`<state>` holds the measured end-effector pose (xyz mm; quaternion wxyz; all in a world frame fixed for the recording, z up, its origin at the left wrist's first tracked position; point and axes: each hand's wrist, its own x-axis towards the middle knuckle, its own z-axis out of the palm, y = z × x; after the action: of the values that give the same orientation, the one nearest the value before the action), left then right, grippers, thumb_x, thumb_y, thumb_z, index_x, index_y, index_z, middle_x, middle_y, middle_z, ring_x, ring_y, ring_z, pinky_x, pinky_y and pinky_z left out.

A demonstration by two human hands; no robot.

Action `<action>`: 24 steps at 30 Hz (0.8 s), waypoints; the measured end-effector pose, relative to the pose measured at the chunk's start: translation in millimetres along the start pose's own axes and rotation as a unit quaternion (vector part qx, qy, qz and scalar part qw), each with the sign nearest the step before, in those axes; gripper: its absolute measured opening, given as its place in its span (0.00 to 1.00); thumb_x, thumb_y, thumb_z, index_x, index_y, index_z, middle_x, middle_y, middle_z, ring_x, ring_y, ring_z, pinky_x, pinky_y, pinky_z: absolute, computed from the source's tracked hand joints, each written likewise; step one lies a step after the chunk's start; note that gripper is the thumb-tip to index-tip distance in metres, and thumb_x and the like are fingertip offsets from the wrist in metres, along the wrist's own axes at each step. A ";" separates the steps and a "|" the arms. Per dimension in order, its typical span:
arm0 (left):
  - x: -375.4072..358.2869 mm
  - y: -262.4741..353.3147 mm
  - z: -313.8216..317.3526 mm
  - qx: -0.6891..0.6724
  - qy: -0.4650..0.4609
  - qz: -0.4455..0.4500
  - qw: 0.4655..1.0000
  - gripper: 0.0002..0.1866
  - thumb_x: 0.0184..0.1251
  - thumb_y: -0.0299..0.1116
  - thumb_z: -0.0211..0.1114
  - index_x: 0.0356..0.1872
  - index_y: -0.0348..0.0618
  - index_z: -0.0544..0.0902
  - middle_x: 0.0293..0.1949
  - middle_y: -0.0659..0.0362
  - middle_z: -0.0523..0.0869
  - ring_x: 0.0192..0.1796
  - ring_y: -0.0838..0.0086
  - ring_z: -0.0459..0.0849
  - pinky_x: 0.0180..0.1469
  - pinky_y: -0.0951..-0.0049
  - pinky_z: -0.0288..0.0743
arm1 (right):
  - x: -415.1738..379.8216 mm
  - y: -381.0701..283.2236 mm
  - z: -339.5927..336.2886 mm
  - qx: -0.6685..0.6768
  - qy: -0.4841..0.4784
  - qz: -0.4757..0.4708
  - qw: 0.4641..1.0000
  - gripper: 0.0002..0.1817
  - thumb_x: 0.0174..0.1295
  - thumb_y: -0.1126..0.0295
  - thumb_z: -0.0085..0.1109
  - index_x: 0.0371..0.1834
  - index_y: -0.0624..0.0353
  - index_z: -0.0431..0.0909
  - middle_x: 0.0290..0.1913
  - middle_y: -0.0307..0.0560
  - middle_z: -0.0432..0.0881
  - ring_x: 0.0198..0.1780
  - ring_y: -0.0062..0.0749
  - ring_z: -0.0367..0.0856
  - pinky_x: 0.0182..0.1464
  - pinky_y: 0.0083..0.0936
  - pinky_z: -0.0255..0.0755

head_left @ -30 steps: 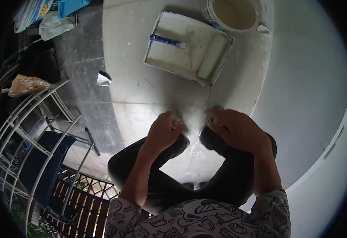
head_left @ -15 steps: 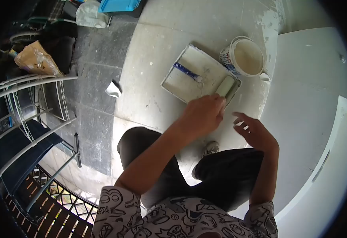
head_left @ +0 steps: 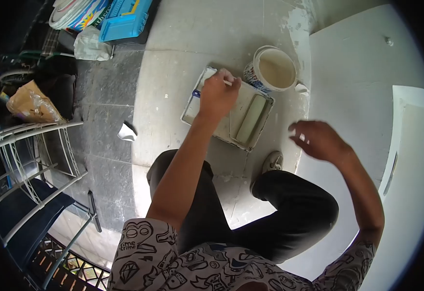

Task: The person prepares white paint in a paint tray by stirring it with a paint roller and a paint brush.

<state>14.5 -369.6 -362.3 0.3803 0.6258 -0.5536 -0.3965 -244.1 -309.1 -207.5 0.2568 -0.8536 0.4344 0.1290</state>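
A white-smeared paint tray point(head_left: 186, 118) lies on the floor before my knees. In it rests a paint roller point(head_left: 251, 119) with a pale sleeve, its blue handle point(head_left: 196, 93) partly hidden by my left hand point(head_left: 219, 94). My left hand is above the tray's far left part, fingers curled in; a whitish bit shows between thumb and fingers, but I cannot make out whether it is held. Over the floor right of the tray is my right hand point(head_left: 318, 139), fingers bent with gaps between them, holding nothing. A paint bucket point(head_left: 275, 72) with cream-coloured paint stands behind the tray.
A white panel point(head_left: 352, 97) runs along the right. At left are a metal-framed chair point(head_left: 37, 208), torn cardboard point(head_left: 32, 103) and a white scrap point(head_left: 127, 132). A blue toolbox point(head_left: 124, 24) and a crumpled bag point(head_left: 93, 44) stand at the far left. My shoe point(head_left: 273, 161) is near the tray.
My left hand has moved from the roller's near end to the tray's far left part, over the handle. My right hand has shifted slightly right and up. The camera view has shifted.
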 end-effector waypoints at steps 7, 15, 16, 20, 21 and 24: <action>8.3 -38.7 -7.5 0.135 -0.056 -0.039 0.989 0.15 0.67 0.39 0.72 0.32 0.38 0.79 0.29 0.53 0.86 0.30 0.69 0.85 0.37 0.66 0.79 | 68.7 113.2 91.0 0.050 0.050 0.049 0.996 0.08 0.69 0.66 0.56 0.39 0.59 0.78 0.35 0.61 0.85 0.42 0.61 0.85 0.48 0.54 0.77; 1.0 -54.4 -15.3 0.292 -0.212 -0.106 0.927 0.19 0.71 0.48 0.67 0.42 0.39 0.84 0.37 0.51 0.90 0.36 0.66 0.88 0.44 0.65 0.80 | 120.2 105.8 242.2 0.098 -0.062 0.058 0.992 0.14 0.68 0.60 0.58 0.42 0.60 0.82 0.39 0.59 0.87 0.46 0.55 0.88 0.50 0.47 0.81; 2.2 -60.9 -18.8 0.302 -0.232 -0.115 0.917 0.20 0.70 0.49 0.67 0.44 0.39 0.85 0.40 0.50 0.90 0.41 0.62 0.88 0.48 0.63 0.80 | 126.7 114.8 251.1 0.093 -0.064 0.068 0.991 0.15 0.67 0.59 0.59 0.43 0.60 0.83 0.41 0.59 0.87 0.46 0.55 0.88 0.51 0.46 0.82; 2.4 -97.6 -28.3 0.356 -0.285 -0.142 0.878 0.23 0.70 0.53 0.64 0.49 0.41 0.85 0.46 0.49 0.90 0.48 0.59 0.89 0.54 0.62 0.79 | 127.4 137.8 235.5 0.015 -0.191 0.156 0.969 0.19 0.66 0.56 0.60 0.47 0.61 0.84 0.49 0.60 0.87 0.50 0.55 0.88 0.53 0.45 0.82; 3.1 -96.6 -29.4 0.373 -0.291 -0.148 0.869 0.23 0.71 0.53 0.64 0.50 0.41 0.86 0.46 0.50 0.90 0.47 0.61 0.89 0.54 0.63 0.79 | 118.8 147.6 243.9 0.015 -0.184 0.168 0.968 0.19 0.66 0.56 0.60 0.47 0.62 0.85 0.50 0.60 0.87 0.50 0.56 0.88 0.54 0.45 0.82; 7.6 -99.2 -28.0 0.398 -0.276 -0.150 0.862 0.25 0.71 0.55 0.62 0.50 0.41 0.86 0.46 0.49 0.90 0.51 0.56 0.89 0.56 0.61 0.79 | 111.5 155.4 259.3 0.075 -0.138 0.210 0.965 0.21 0.67 0.55 0.59 0.46 0.64 0.84 0.51 0.63 0.86 0.52 0.57 0.87 0.56 0.47 0.80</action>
<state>79.5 -366.4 -442.5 -0.1341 0.6643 -0.6461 -0.3510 -303.2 -318.0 -524.1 0.3447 -0.6956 0.5728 0.2632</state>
